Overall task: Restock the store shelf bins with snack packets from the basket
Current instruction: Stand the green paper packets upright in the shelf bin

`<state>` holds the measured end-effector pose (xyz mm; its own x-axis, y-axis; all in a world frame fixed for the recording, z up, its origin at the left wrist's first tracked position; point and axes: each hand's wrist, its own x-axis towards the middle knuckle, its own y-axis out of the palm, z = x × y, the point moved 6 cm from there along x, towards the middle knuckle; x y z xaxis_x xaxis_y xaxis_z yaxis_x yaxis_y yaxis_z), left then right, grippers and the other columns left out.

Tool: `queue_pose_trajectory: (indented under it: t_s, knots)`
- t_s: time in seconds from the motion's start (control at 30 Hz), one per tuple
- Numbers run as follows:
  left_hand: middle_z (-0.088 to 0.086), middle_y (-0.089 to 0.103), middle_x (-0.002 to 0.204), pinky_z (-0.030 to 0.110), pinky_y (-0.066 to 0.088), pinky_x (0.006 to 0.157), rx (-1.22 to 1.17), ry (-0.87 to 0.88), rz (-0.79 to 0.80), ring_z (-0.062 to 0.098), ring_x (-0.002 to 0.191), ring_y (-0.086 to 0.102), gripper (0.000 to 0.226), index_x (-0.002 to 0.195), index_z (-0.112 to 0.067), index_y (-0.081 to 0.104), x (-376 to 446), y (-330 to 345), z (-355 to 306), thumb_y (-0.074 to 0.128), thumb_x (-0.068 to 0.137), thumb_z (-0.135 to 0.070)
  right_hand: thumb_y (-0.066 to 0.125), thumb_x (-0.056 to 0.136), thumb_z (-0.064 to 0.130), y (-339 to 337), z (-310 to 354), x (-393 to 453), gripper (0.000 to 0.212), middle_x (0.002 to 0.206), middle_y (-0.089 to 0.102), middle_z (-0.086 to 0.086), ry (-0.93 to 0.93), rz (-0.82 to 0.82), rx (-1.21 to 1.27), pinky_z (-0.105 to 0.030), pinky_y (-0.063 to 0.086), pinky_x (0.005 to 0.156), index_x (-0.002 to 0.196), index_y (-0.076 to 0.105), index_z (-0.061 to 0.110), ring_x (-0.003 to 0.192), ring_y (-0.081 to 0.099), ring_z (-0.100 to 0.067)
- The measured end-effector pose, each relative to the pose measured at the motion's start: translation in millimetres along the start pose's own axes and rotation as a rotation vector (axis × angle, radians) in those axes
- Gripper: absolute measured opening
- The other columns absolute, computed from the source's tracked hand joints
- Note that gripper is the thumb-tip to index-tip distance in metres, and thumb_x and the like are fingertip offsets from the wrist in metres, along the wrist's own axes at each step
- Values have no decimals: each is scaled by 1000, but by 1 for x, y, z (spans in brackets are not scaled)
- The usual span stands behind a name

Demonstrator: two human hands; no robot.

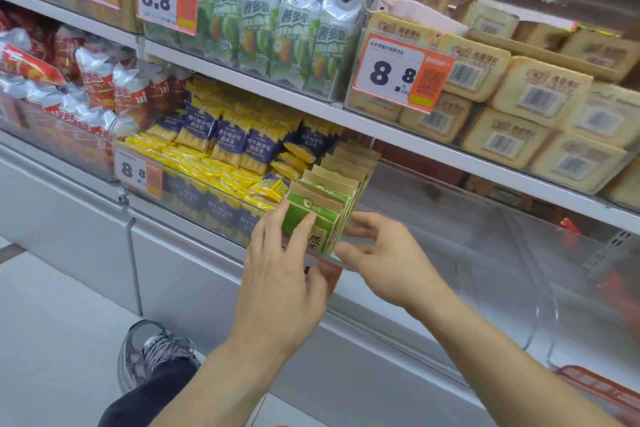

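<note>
A row of green and tan snack packets (pixel 329 198) stands upright in a clear shelf bin (pixel 433 211) on the lower shelf, running from front to back. My left hand (pixel 280 274) presses its straight fingers flat against the face of the front packet. My right hand (pixel 381 253) is at the right side of the same row, fingers loosely spread and touching the packets' edge. A red edge at the bottom right (pixel 602 392) may be the basket; most of it is out of view.
Left of the row lies a bin of blue and yellow packets (pixel 235 149), then red packets (pixel 104 87). The shelf above holds green-white packets (pixel 277 28) and tan biscuit packs (pixel 519 94). Price tags (pixel 398 73) hang on the bin fronts. My shoe (pixel 152 354) is on the floor.
</note>
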<state>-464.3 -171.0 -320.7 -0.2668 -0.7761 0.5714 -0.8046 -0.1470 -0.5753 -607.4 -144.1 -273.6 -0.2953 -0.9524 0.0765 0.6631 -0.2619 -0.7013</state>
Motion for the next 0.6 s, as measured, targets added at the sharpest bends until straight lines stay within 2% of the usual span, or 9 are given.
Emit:
queue_pose_trajectory:
  t_s: [0.07, 0.1, 0.17, 0.2, 0.27, 0.33, 0.4, 0.5, 0.6]
  knots:
    - [-1, 40, 141, 32, 36, 108, -113, -1, -97, 18, 133, 38, 48, 130, -18, 57, -3, -14, -5, 62, 82, -12, 69, 91, 23, -18, -3, -21, 35, 114, 61, 22, -49, -80, -17, -10, 51, 74, 120, 54, 34, 89, 66, 8]
    - [-3, 47, 130, 26, 39, 102, -164, -1, -141, 14, 122, 46, 40, 121, -18, 61, -6, -20, -7, 60, 81, -12, 69, 91, 22, -28, -4, -35, 28, 111, 64, 22, -86, -119, -18, -9, 50, 71, 114, 58, 33, 88, 65, 9]
    - [-8, 57, 103, 13, 41, 83, -250, -29, -140, 1, 92, 54, 25, 104, -19, 66, -15, -24, -9, 58, 82, -11, 71, 90, 22, -37, -13, -68, 15, 99, 71, 18, -116, -90, -11, -12, 52, 73, 100, 66, 32, 88, 67, 5]
    - [-11, 59, 91, 11, 41, 73, -287, -66, -66, 0, 78, 55, 18, 97, -21, 67, -20, -20, -9, 58, 85, -11, 72, 89, 22, -36, -21, -85, 12, 95, 72, 18, -104, -24, -15, -14, 53, 75, 97, 68, 30, 87, 68, 3]
    - [-13, 60, 76, 17, 41, 63, -288, -137, 253, 2, 66, 54, 10, 94, -23, 67, -38, 4, -12, 60, 91, -17, 73, 88, 27, -23, -48, -118, 10, 93, 73, 16, -28, 177, -39, -19, 54, 79, 97, 69, 30, 86, 69, 0]
    - [-14, 59, 75, 21, 42, 66, -148, -108, 649, 3, 67, 53, 13, 102, -23, 67, -67, 34, -17, 59, 94, -28, 72, 89, 34, 2, -83, -149, 16, 96, 72, 14, 57, 397, -136, -23, 54, 81, 104, 68, 30, 88, 67, 0]
    - [-12, 65, 90, 24, 44, 75, 12, -27, 949, 7, 77, 55, 26, 114, -22, 65, -100, 59, -23, 57, 95, -38, 70, 90, 40, 29, -123, -174, 21, 99, 70, 14, 120, 531, -258, -25, 53, 84, 107, 67, 28, 90, 66, -2]
    - [-2, 64, 118, 27, 42, 88, 180, 48, 1266, 19, 106, 57, 40, 126, -23, 59, -150, 88, -25, 55, 94, -47, 67, 91, 44, 63, -179, -204, 28, 105, 69, 9, 198, 584, -326, -29, 51, 88, 111, 66, 24, 95, 66, -10]
    - [3, 58, 129, 30, 44, 95, 291, 33, 1487, 24, 122, 53, 49, 132, -17, 54, -195, 111, -14, 54, 94, -49, 65, 91, 45, 82, -224, -229, 39, 124, 66, 1, 296, 615, -361, -30, 48, 94, 124, 61, 22, 113, 61, -17]
